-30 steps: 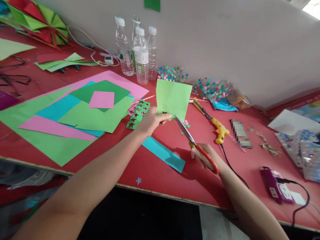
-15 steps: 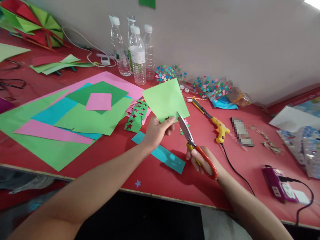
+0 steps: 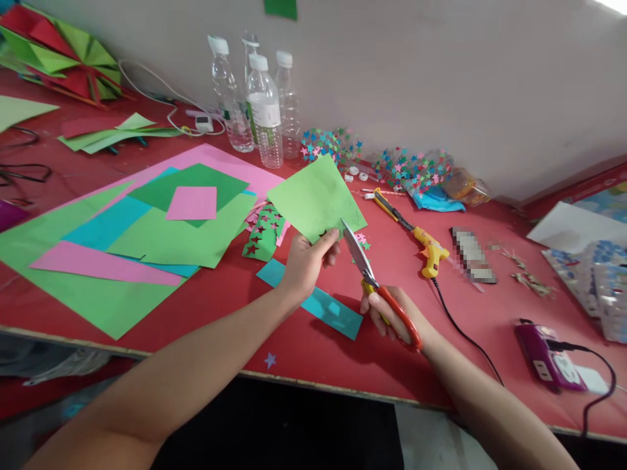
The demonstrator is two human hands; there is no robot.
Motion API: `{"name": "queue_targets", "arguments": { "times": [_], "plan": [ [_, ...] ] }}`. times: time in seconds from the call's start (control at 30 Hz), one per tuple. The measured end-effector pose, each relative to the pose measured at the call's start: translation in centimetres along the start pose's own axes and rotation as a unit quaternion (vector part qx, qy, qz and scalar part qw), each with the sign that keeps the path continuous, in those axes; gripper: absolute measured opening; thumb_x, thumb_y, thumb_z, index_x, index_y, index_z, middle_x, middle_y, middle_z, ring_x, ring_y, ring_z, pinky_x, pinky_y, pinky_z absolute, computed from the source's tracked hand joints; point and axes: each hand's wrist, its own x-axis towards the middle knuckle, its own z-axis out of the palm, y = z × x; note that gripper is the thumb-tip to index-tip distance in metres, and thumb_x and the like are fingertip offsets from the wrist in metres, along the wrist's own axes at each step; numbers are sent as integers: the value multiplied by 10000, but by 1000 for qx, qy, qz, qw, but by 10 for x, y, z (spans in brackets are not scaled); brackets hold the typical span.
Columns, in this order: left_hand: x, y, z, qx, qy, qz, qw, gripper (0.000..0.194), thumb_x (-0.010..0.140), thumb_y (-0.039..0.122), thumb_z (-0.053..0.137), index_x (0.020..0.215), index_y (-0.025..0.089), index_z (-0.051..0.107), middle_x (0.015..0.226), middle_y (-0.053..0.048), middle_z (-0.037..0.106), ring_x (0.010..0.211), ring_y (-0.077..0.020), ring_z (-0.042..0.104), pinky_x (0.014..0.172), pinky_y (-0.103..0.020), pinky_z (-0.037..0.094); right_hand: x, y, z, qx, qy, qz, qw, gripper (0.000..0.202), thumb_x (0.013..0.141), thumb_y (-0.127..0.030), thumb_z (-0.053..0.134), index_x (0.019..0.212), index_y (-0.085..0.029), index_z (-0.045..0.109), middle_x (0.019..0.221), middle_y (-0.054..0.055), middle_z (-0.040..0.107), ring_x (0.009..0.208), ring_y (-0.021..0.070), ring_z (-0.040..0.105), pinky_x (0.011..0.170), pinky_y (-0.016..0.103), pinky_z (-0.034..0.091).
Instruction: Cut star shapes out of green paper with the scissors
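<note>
Pinched between the thumb and fingers of my left hand (image 3: 308, 264) is a light green sheet of paper (image 3: 316, 196), held up over the table by its lower edge. My right hand (image 3: 386, 313) grips a pair of scissors (image 3: 362, 261) with red and yellow handles. The scissor blades point up and left, their tips at the lower right part of the sheet; whether they are cutting into it I cannot tell. Beneath my hands lies a blue paper strip (image 3: 333, 313). Left of the sheet is a green paper piece with star-shaped holes (image 3: 264, 235).
Stacked coloured papers (image 3: 122, 303) cover the left of the red table (image 3: 313, 365). Plastic bottles (image 3: 267, 117) stand by the wall near containers of paper stars (image 3: 411, 170). On the right are a yellow glue gun (image 3: 431, 251), its cable, and a purple power strip (image 3: 546, 356).
The green sheet has turned and shifted slightly left with my left hand. The scissors have moved slightly left with it. Both hands keep their hold.
</note>
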Motion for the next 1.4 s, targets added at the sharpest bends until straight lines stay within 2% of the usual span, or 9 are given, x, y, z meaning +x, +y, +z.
{"name": "queue_targets", "arguments": {
  "times": [0.3, 0.63, 1.17, 1.4],
  "plan": [
    [1, 1, -2, 16, -14, 16, 1000, 316, 785, 348, 663, 549, 176, 543, 494, 36, 496, 434, -53, 410, 428, -218, 307, 0, -3, 1, -6, 11, -2, 1000, 559, 848, -689, 423, 758, -156, 564, 389, -64, 438, 292, 69, 370, 342, 188, 319],
    [-3, 1, 5, -11, -9, -11, 1000, 287, 744, 405, 698, 632, 172, 575, 523, 40, 536, 443, -51, 444, 433, -200, 314, 1, -7, 10, 4, 30, 50, 998, 564, 803, -726, 413, 702, -182, 518, 355, -67, 437, 252, 65, 339, 307, 187, 307],
    [1, -1, 0, 2, -18, 2, 1000, 265, 775, 377, 679, 641, 174, 574, 534, 40, 541, 443, -50, 436, 433, -197, 314, 1, -10, 4, -23, 57, 77, 995, 468, 766, -653, 474, 662, -197, 497, 337, -71, 424, 256, 64, 354, 308, 178, 306],
    [6, 5, -5, 43, -33, 19, 998, 323, 787, 336, 659, 543, 163, 538, 498, 38, 496, 426, -44, 405, 440, -215, 293, 2, -11, -3, -24, 49, 80, 995, 488, 745, -669, 507, 652, -189, 509, 348, -60, 446, 257, 62, 360, 298, 175, 305]
  ]
}}
